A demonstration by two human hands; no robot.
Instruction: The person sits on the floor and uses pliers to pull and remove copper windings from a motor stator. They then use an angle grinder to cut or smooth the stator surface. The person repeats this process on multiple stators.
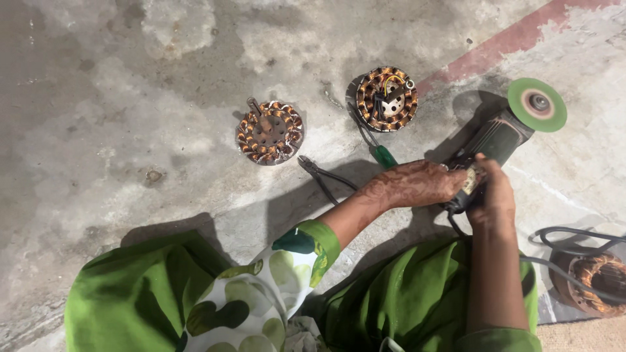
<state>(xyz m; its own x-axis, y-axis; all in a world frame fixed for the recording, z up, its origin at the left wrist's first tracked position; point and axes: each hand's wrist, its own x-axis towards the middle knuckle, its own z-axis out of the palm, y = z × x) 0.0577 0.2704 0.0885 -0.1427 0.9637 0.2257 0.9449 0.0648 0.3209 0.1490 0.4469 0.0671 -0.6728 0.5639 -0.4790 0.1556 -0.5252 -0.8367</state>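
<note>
Green sleeves frame both hands; left hand (420, 184) and right hand (490, 194) wrap fingers round the angle grinder (502, 137) body; its disc points away.

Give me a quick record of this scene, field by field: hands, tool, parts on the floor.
left hand: resting on the grinder's body
right hand: gripping the grinder's rear
angle grinder: lying on the concrete floor, green disc facing up
stators: one with a shaft, one with wires, a third at the right edge
other tools: pliers, green-handled screwdriver
cable: grey, looped beside the third stator
</note>
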